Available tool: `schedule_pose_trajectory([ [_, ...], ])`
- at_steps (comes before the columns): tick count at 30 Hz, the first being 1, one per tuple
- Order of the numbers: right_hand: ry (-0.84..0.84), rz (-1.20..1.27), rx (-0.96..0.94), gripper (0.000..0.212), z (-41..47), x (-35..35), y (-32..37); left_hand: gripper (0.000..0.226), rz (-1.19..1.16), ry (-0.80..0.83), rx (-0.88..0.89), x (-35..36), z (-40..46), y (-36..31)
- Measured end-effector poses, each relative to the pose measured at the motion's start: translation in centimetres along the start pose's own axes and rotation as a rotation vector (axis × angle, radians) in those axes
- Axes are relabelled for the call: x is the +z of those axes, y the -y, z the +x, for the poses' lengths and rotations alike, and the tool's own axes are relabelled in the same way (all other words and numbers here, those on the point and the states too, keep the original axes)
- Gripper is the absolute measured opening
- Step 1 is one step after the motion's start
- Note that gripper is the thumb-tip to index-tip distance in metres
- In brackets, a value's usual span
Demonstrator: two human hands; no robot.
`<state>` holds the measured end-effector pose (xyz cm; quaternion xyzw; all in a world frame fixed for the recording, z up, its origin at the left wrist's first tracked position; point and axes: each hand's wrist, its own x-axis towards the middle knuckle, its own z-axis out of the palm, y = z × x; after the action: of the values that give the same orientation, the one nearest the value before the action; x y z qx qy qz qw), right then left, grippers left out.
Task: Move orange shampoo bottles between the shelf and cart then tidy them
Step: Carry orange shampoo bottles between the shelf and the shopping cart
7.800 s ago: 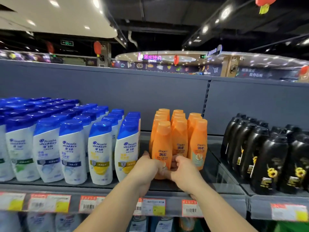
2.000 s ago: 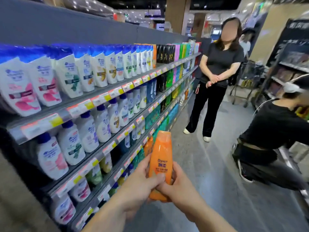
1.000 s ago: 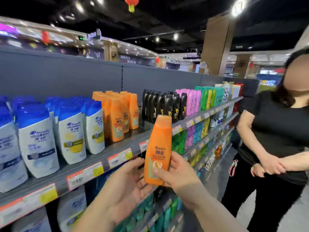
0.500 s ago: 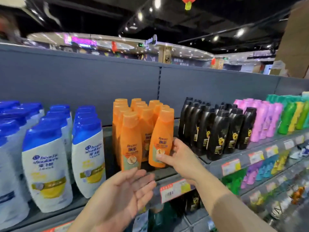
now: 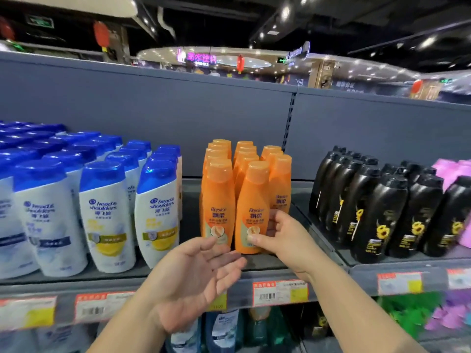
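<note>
The right hand has its grip on the front orange shampoo bottle: thumb across the lower label, fingers curled round the bottle's right side. That bottle stands upright at the front of the shelf, its base on the shelf board, touching or just beside its neighbour to the left, another orange Rejoice bottle in the front row. The left hand hangs in front of the shelf edge, palm turned up and fingers loosely spread, holding nothing; its fingertips lie near the base of the left orange bottle, and whether they touch it cannot be told.

Behind the two front bottles the rest of the orange shampoo bottles stand in three rows running back toward the grey back panel, all upright with caps up. The right-hand row sits a little further back than the gripped bottle.

Left of the orange group, a block of white Head & Shoulders bottles with blue caps fills the shelf. To the right, past a joint in the shelving, stand black bottles with sunflower labels, and pink bottles at the far edge. Price tags run along the shelf lip, and more bottles show blurred on the shelf below.
</note>
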<state>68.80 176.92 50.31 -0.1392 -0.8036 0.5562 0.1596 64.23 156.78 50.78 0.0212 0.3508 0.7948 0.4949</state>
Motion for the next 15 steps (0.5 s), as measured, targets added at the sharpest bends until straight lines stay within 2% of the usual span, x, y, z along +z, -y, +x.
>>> schedule_pose_trajectory([
  [3, 0.002, -0.037, 0.016, 0.047, -0.9, -0.1, 0.9, 0.060, 0.010, -0.005, 0.005, 0.1, -0.4, 0.3],
  [4, -0.047, -0.080, 0.006, 0.049, -1.5, 0.0, 1.4, 0.060, 0.018, -0.002, 0.008, -0.1, -0.8, 0.3],
  [6, -0.308, -0.158, -0.062, 0.044, -3.7, 0.8, 2.8, 0.060, 0.036, 0.022, 0.013, -0.9, -2.0, 0.1],
  [7, -0.444, -0.138, -0.140, 0.033, -5.1, 1.8, 3.6, 0.057, 0.048, 0.041, 0.020, -1.5, -2.8, -0.1],
  [8, -0.490, -0.082, -0.209, 0.021, -6.5, 3.4, 4.3, 0.054, 0.062, 0.066, 0.034, -2.2, -4.0, -0.3],
  [9, -0.445, -0.024, -0.243, 0.017, -7.6, 5.7, 5.0, 0.051, 0.086, 0.081, 0.055, -3.2, -5.3, -0.5],
  [12, -0.108, 0.099, -0.228, 0.027, -9.2, 14.8, 5.1, 0.047, 0.195, 0.046, 0.163, -7.9, -9.9, -1.5],
  [15, 0.143, 0.108, -0.214, 0.038, -9.5, 25.5, 5.6, 0.026, 0.194, -0.164, 0.298, -14.6, -16.4, -3.2],
])
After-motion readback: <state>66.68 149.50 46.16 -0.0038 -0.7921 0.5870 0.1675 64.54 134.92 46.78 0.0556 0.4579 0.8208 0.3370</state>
